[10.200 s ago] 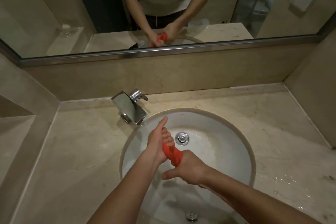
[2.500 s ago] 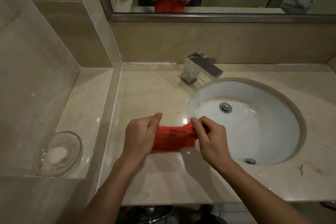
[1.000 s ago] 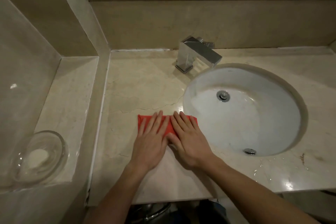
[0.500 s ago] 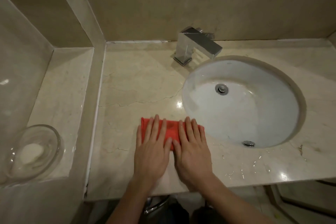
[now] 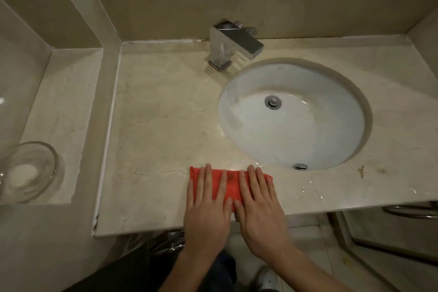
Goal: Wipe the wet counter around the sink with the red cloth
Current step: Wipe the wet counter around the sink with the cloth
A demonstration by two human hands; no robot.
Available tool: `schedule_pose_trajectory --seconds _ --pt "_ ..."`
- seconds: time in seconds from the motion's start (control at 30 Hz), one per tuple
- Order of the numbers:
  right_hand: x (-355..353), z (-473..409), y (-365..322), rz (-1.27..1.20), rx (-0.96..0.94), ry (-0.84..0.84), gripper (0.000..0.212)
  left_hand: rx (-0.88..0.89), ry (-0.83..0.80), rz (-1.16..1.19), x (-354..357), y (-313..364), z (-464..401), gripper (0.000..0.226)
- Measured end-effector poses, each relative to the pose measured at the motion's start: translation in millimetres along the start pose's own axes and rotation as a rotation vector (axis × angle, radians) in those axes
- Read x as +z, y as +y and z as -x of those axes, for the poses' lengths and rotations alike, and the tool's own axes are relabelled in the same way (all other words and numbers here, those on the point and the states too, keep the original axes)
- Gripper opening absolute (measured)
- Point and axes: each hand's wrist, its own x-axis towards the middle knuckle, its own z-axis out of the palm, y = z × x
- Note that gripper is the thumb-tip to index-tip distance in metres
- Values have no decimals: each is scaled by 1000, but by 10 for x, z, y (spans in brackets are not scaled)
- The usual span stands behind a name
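Marble counter (image 5: 166,125), lower centre: left hand (image 5: 208,201) and right hand (image 5: 258,199), fingers flat, have dragged the red cloth (image 5: 231,185) toward the front edge, beginning the wipe beside the sink (image 5: 237,125).

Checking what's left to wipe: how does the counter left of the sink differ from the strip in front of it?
The counter left of the sink looks matte with thin cracks; the front strip glints with water droplets. The red cloth, under the left hand and right hand, lies between them. Both are beige stone.
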Motion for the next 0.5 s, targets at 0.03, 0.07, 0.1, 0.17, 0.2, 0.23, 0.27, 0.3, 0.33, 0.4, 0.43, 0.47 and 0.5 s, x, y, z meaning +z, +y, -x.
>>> schedule_pose_trajectory --seconds 0.03,0.07,0.1,0.17,0.2,0.23,0.27,0.3,0.33,0.4,0.43,0.47,0.5 --pt "-4 54 58 0 -10 3 59 15 -17 4 -5 52 10 59" --pt "-10 45 111 -1 -9 8 59 24 -23 0 -28 86 -32 59" --pt "-14 -21 157 -1 4 10 60 31 -16 -14 -59 108 -118 58" --pt "-35 -253 238 -8 34 27 61 44 -2 -29 -112 132 -370 58" --pt "-57 -382 269 -21 55 34 61 43 -8 -21 -135 136 -508 58" --pt "-78 -490 297 -33 72 32 62 39 -19 -19 -149 139 -628 58" --pt "-93 -557 321 -37 77 26 63 40 -26 -29 -158 143 -712 58" --pt "-96 -575 342 -32 73 25 64 43 -31 -45 -156 148 -751 58" --pt "-86 -545 362 -22 60 32 63 44 -32 -57 -142 156 -735 59" --pt "-66 -363 378 -12 33 43 62 41 -33 -57 -100 196 -559 60" --pt "-59 -225 383 -9 19 36 62 40 -37 -56 -67 240 -410 60" --pt "-52 -69 394 -4 5 22 62 34 -43 -57 -29 297 -246 60" --pt "-43 85 411 5 -6 8 62 24 -52 -56 10 369 -89 60"
